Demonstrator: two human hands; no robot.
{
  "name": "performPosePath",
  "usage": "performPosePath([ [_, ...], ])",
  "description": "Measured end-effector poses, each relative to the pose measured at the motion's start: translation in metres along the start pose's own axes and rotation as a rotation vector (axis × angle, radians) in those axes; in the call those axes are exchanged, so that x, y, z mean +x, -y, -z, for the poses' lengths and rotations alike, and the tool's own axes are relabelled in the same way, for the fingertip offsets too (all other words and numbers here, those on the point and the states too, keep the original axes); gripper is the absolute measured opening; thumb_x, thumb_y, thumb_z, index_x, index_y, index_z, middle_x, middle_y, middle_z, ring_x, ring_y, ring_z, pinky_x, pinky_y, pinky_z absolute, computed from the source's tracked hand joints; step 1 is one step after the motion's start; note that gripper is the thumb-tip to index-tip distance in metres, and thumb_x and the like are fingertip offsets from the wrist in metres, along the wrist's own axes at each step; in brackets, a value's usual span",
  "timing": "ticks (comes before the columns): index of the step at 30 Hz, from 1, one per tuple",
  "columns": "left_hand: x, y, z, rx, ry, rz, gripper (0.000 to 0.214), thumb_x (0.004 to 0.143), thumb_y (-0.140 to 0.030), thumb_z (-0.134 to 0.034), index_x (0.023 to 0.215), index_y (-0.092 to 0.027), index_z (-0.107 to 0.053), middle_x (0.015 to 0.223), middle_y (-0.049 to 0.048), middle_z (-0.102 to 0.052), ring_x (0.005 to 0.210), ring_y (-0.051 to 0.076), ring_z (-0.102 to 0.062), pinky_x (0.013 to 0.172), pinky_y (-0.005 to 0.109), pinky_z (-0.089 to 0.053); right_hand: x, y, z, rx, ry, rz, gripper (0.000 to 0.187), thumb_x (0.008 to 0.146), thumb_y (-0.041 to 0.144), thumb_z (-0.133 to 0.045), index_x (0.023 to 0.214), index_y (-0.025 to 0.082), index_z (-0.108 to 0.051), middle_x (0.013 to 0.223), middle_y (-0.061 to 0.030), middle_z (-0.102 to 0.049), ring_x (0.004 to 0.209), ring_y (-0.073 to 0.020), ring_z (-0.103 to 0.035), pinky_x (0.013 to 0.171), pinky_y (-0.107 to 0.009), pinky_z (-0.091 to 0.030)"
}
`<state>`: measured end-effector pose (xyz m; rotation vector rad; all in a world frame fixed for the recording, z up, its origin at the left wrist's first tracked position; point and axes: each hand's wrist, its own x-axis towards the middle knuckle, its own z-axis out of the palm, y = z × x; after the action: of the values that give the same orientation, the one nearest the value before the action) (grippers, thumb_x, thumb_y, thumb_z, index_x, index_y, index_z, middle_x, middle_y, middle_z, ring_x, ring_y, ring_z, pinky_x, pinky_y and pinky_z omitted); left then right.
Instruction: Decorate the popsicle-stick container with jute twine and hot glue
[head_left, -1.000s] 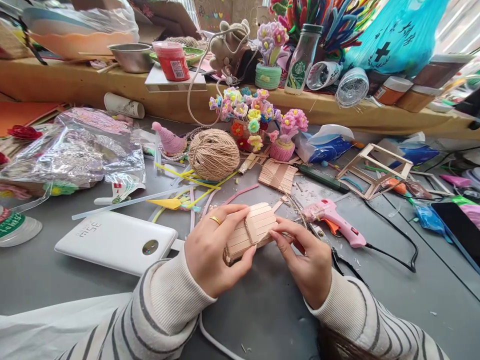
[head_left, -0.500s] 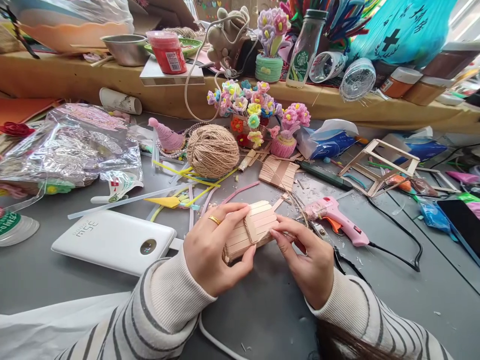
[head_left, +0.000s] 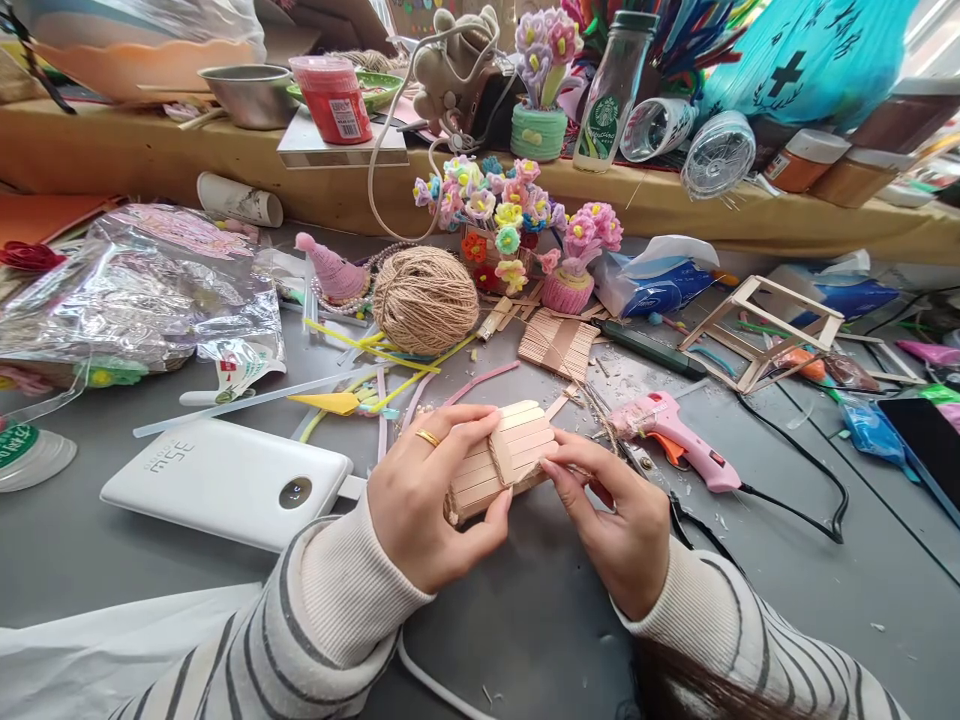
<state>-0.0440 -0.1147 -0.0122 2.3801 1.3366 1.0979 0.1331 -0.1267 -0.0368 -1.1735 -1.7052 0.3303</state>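
Both hands hold a small panel of glued popsicle sticks just above the grey table. My left hand, a gold ring on one finger, is wrapped round the panel's left end, with the thumb below. My right hand pinches the panel's right edge, where a strand of jute twine crosses it. The ball of jute twine lies behind the hands. A pink glue gun rests just right of my right hand.
A white power bank lies left of my hands. A second stick panel, a stick frame, pipe-cleaner flower pots, a crinkled plastic bag and a phone crowd the table. A wooden shelf holds bottles and bowls.
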Motion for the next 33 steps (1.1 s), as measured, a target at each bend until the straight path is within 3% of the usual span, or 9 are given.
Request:
performPosePath([
  [24, 0.0, -0.002, 0.0, -0.01, -0.006, 0.008, 0.041, 0.069, -0.02, -0.059, 0.108, -0.014, -0.052, 0.11, 0.0118, -0.06, 0.101, 0.023, -0.056, 0.089, 0.037, -0.045, 0.0, 0.0, 0.0, 0.003, -0.011, 0.014, 0.014, 0.079, 0.012, -0.058, 0.089, 0.022, -0.062, 0.102, -0.0042, -0.069, 0.081, -0.0136, -0.067, 0.068, -0.023, -0.054],
  [33, 0.0, 0.01, 0.008, -0.068, 0.06, -0.014, 0.041, 0.068, -0.019, -0.058, 0.109, -0.011, -0.053, 0.109, 0.0113, -0.058, 0.103, 0.02, -0.054, 0.09, 0.033, -0.043, 0.001, 0.004, 0.002, 0.03, 0.034, 0.038, 0.01, 0.079, 0.013, -0.059, 0.086, 0.019, -0.063, 0.099, -0.0068, -0.07, 0.071, -0.0127, -0.067, 0.056, -0.021, -0.053],
])
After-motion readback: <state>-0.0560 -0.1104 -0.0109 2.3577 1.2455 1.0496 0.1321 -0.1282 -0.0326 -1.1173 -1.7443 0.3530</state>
